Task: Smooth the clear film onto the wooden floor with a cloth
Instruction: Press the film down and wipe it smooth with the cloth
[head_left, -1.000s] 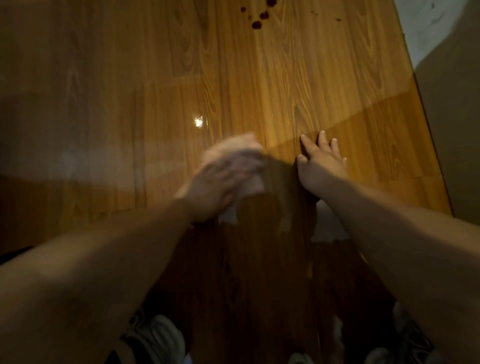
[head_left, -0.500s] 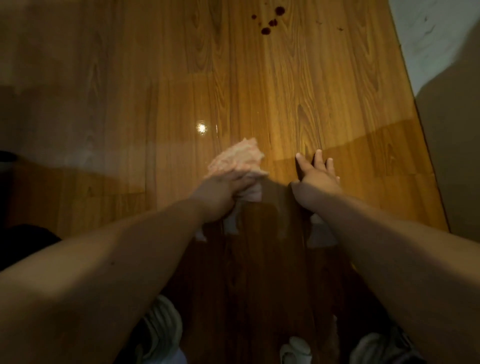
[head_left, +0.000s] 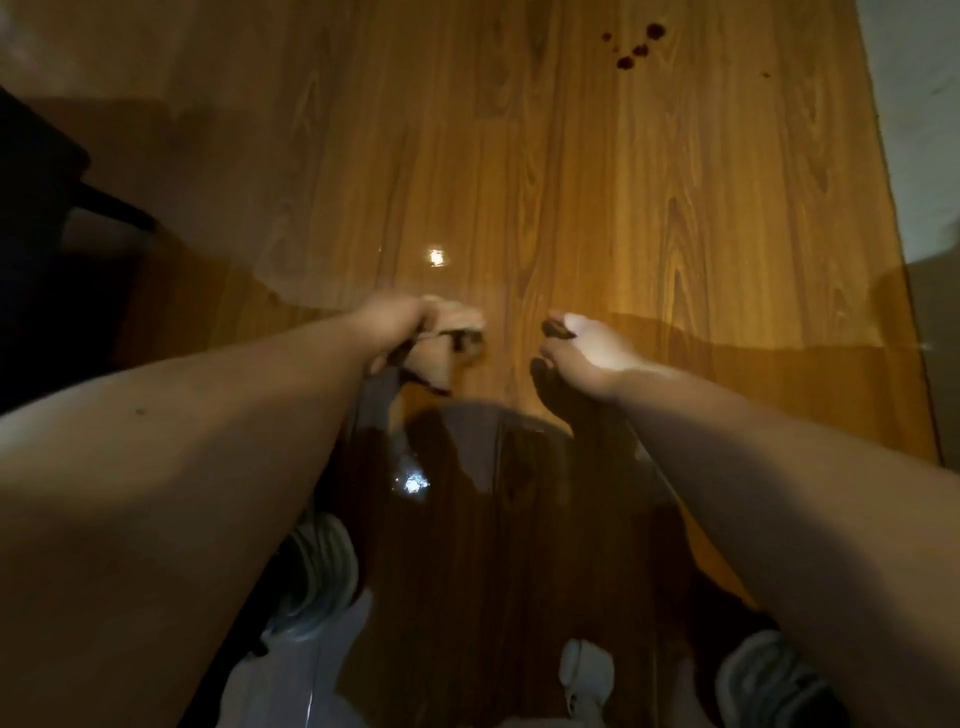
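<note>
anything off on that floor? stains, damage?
Yes: a cluster of dark red spots sits on the wooden floor at the far end, well beyond both hands, looking like dried drips; one more speck lies to its right. The left hand grips the cloth. No damage shows.

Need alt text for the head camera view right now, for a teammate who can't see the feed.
Two bare forearms reach forward over a glossy wooden floor; the left hand grips a pale cloth against it, and the right hand rests curled beside it. Dark red spots mark the boards farther ahead, and light shoes show below.
</note>
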